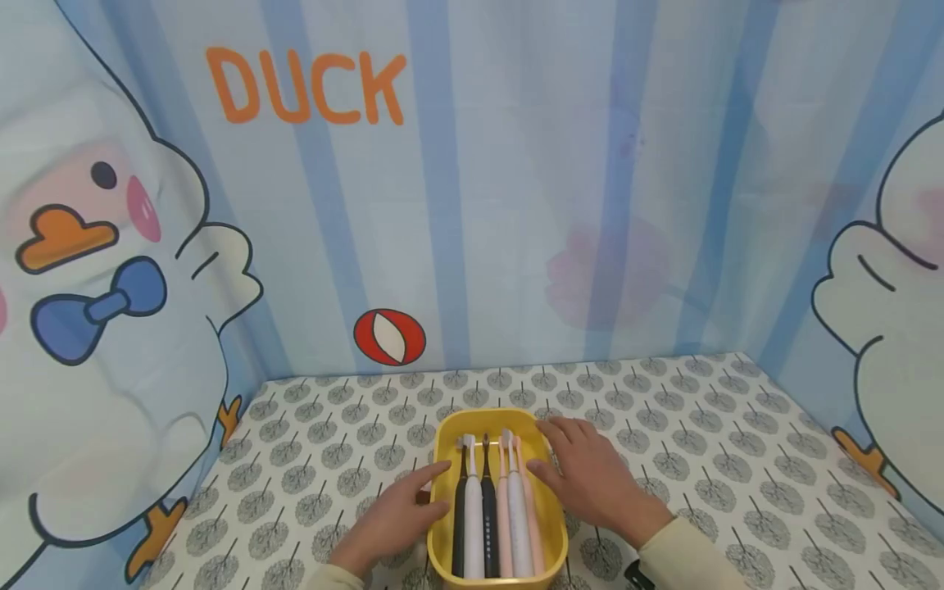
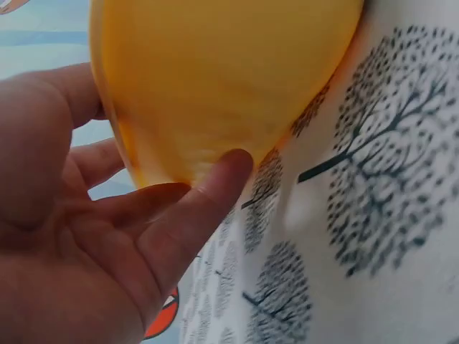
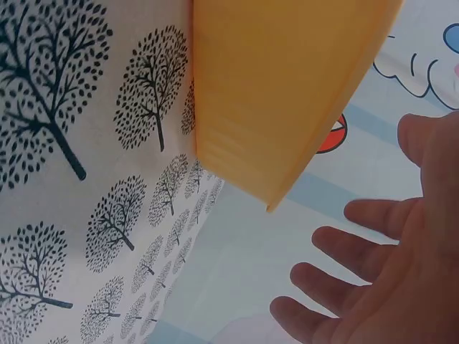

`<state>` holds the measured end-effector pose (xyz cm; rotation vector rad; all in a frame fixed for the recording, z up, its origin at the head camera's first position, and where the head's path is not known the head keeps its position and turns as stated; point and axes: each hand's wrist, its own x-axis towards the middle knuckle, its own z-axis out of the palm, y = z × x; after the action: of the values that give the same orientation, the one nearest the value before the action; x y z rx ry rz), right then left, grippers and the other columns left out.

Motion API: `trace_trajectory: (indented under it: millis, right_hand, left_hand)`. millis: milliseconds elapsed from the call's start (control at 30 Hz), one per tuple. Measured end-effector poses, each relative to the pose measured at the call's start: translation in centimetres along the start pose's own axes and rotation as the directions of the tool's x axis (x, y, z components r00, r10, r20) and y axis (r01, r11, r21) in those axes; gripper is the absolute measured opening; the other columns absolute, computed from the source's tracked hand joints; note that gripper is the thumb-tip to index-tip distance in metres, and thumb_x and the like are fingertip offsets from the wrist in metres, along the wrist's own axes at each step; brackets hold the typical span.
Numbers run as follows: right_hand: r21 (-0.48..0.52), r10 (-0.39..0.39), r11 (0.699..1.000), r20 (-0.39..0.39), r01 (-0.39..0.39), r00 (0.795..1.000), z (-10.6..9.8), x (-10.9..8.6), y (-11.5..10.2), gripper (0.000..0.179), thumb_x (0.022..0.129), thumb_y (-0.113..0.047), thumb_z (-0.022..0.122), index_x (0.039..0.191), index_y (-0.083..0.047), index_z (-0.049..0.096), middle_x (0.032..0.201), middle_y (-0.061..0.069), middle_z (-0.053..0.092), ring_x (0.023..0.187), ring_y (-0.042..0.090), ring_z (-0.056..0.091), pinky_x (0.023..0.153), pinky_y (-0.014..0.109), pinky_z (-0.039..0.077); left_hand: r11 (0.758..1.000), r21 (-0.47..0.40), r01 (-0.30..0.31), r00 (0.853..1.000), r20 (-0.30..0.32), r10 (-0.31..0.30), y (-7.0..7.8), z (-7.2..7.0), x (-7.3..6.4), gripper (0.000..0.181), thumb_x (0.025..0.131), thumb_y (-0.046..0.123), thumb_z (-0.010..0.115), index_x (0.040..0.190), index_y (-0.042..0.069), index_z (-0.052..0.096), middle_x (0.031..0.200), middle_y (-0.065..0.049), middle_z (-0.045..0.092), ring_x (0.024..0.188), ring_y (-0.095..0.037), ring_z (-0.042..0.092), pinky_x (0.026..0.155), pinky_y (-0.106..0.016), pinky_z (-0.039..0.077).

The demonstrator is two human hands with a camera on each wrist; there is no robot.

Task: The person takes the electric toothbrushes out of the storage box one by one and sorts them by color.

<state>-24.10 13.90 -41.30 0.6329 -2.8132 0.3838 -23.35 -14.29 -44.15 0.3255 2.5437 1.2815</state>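
A yellow bin (image 1: 556,541) stands on the patterned cloth, with several electric toothbrushes lying lengthwise in it. Among them are black toothbrushes (image 1: 490,520), white toothbrushes (image 1: 474,524) and pink toothbrushes (image 1: 506,528), heads pointing away from me. My left hand (image 1: 401,512) is at the bin's left side, fingers loosely extended; in the left wrist view, fingertips (image 2: 235,168) overlap the bin's outer wall. To the right, my right hand (image 1: 590,475) reaches over the right rim with fingers spread. The right wrist view has its fingers (image 3: 351,251) apart from the bin wall (image 3: 287,79), holding nothing.
A white cloth (image 1: 310,492) printed with grey trees covers the table. Behind it hangs a blue striped curtain (image 1: 509,205) with the word DUCK, cartoon ducks and a red ball. A dark wristband (image 1: 637,575) shows by the right sleeve.
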Motion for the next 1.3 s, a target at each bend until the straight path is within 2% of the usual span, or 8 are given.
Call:
trace_trajectory:
  millis: [233,500,633,800,867,1000,1067,1300]
  right_hand:
    - [0.146,0.098,0.984,0.049,-0.104,0.994,0.0,0.5,-0.5,0.064,0.092,-0.051,0.044,0.139,-0.006,0.039,0.137,0.011,0.042,0.124,0.029,0.039,0.101,0.046,0.035]
    - [0.368,0.215,0.902,0.074,-0.227,0.974,-0.9,1.6,-1.1,0.051,0.090,-0.039,0.057,0.128,-0.006,0.052,0.120,0.008,0.058,0.104,0.023,0.056,0.084,0.041,0.049]
    - [0.520,0.198,0.809,0.199,-0.275,0.960,-1.7,2.2,-0.9,0.048,0.090,-0.035,0.057,0.125,-0.002,0.055,0.110,0.008,0.062,0.090,0.019,0.061,0.074,0.036,0.053]
    - [0.653,0.215,0.640,0.355,-0.406,0.910,-1.8,2.9,-1.0,0.040,0.091,-0.019,0.057,0.119,0.009,0.055,0.102,0.015,0.062,0.076,0.020,0.064,0.066,0.032,0.056]
    - [0.665,0.228,0.604,0.385,-0.440,0.894,-1.6,3.0,-1.2,0.036,0.088,-0.010,0.057,0.116,0.013,0.055,0.098,0.017,0.062,0.073,0.022,0.065,0.062,0.032,0.056]
    - [0.617,0.227,0.644,0.408,-0.451,0.884,-1.2,3.4,-1.6,0.016,0.081,0.000,0.057,0.093,0.010,0.063,0.088,0.016,0.064,0.067,0.022,0.065,0.056,0.031,0.056]
    - [0.580,0.203,0.696,0.407,-0.424,0.891,-1.0,3.7,-1.8,0.008,0.080,0.002,0.056,0.080,0.005,0.063,0.081,0.013,0.064,0.064,0.020,0.064,0.053,0.030,0.055]
    - [0.389,0.129,0.875,0.385,-0.287,0.914,-0.2,4.1,-2.5,0.025,0.074,0.003,0.053,0.051,-0.009,0.049,0.047,-0.003,0.039,0.041,0.008,0.035,0.037,0.019,0.033]
  left_hand:
    - [0.996,-0.081,0.028,0.999,-0.013,-0.029,-0.3,0.0,-0.1,0.059,0.085,0.031,0.064,0.139,0.022,0.042,0.136,-0.010,0.043,0.107,-0.030,0.054,0.076,-0.043,0.052]
    - [0.992,-0.125,-0.015,1.000,0.011,0.016,0.0,-0.3,-0.1,0.059,0.086,0.026,0.064,0.139,0.017,0.042,0.139,-0.013,0.040,0.108,-0.032,0.053,0.077,-0.042,0.052]
    - [0.992,-0.124,-0.018,1.000,0.015,0.020,0.0,-0.3,0.1,0.060,0.086,0.027,0.064,0.140,0.018,0.040,0.140,-0.012,0.038,0.109,-0.032,0.052,0.078,-0.042,0.052]
    - [0.995,-0.099,-0.028,0.999,0.024,0.031,0.0,-0.2,0.5,0.060,0.087,0.028,0.063,0.141,0.019,0.039,0.141,-0.010,0.037,0.111,-0.032,0.051,0.081,-0.044,0.050]
    - [0.996,-0.088,-0.025,0.999,0.031,0.028,0.0,-0.2,0.5,0.060,0.087,0.028,0.062,0.141,0.018,0.039,0.142,-0.010,0.037,0.112,-0.033,0.050,0.083,-0.046,0.050]
    - [0.996,-0.092,-0.014,0.999,0.039,0.018,0.0,-0.1,0.3,0.060,0.087,0.027,0.062,0.141,0.017,0.038,0.141,-0.011,0.037,0.111,-0.034,0.050,0.081,-0.046,0.050]
    - [0.994,-0.106,-0.007,0.999,0.038,0.011,-0.1,0.0,0.2,0.060,0.087,0.027,0.062,0.141,0.017,0.038,0.141,-0.011,0.037,0.111,-0.034,0.050,0.080,-0.045,0.051]
    - [0.983,-0.182,-0.011,0.999,0.036,0.018,-0.8,0.1,0.2,0.062,0.087,0.026,0.063,0.142,0.018,0.036,0.143,-0.013,0.033,0.111,-0.032,0.051,0.080,-0.042,0.051]
